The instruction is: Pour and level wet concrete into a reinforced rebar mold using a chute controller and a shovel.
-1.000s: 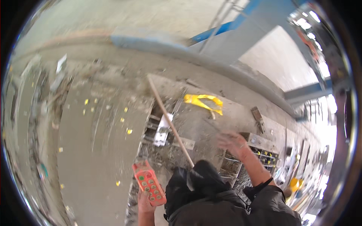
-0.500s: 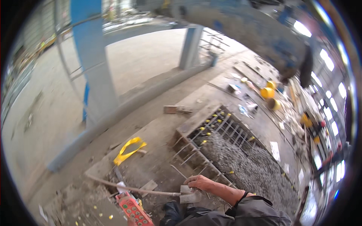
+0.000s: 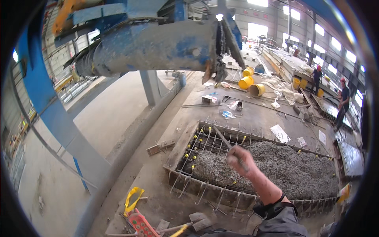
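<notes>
My right hand [image 3: 239, 160] is closed around a thin grey metal rod [image 3: 223, 139], slightly blurred, and is held over the near side of a concrete mould. The rod points away and to the left, across the reinforcing bars. Wet grey concrete [image 3: 276, 160] fills the middle and right of the mould, while bars and yellow spacers [image 3: 186, 156] show bare at its left end. My left hand is out of view. At the bottom lies an orange-red remote control [image 3: 143, 224] with several buttons, beside a yellow strap loop [image 3: 133, 199].
A large blue-grey machine pipe [image 3: 150, 49] hangs across the top. Bent bar ends [image 3: 201, 193] stick out of the mould's near wall. A flat-bladed tool [image 3: 201, 221] lies near me. Yellow buckets [image 3: 246, 82] stand farther off. Two people [image 3: 342, 102] are at the right.
My right hand has risen from low beside the flat-bladed tool to over the mould, with the rod in it. The view has swung up and right, showing more pipe and two people.
</notes>
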`<state>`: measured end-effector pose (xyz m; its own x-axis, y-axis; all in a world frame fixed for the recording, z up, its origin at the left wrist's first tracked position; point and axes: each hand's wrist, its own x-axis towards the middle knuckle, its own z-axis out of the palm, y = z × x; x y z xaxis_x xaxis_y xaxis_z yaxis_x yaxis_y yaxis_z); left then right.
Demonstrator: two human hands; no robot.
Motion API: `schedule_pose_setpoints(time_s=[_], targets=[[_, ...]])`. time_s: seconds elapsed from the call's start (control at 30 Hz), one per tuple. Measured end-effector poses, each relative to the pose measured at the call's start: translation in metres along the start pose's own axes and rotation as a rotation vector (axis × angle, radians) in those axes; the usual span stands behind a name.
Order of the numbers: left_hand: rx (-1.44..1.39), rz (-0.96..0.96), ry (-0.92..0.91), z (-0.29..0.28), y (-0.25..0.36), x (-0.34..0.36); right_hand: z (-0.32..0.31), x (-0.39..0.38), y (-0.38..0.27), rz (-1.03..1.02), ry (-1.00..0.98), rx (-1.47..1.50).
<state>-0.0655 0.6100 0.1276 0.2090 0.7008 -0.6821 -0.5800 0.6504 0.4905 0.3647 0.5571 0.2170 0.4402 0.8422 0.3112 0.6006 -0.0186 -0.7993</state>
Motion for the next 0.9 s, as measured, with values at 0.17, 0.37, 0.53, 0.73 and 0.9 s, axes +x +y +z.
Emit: schedule_pose_setpoints(time_s=[0.17,0.37,0.53,0.73,0.9], targets=[[0.094,-0.004,-0.132,0.005,0.008,0.036,-0.062,0.065,-0.005,-0.388,0.564,0.698],[0.352,-0.082,-0.226,0.040,0.027,0.073,-0.107,0.178,-0.009,-0.309,0.610,1.029],[0.350,-0.136,-0.283,0.043,0.028,0.098,-0.130,0.184,-0.016,-0.232,0.625,0.969],[0.308,-0.156,-0.360,0.042,0.029,0.117,-0.114,0.164,-0.013,-0.315,0.789,0.684],[0.253,0.012,-0.296,0.104,-0.014,0.070,-0.116,0.227,-0.001,-0.113,0.567,0.885]])
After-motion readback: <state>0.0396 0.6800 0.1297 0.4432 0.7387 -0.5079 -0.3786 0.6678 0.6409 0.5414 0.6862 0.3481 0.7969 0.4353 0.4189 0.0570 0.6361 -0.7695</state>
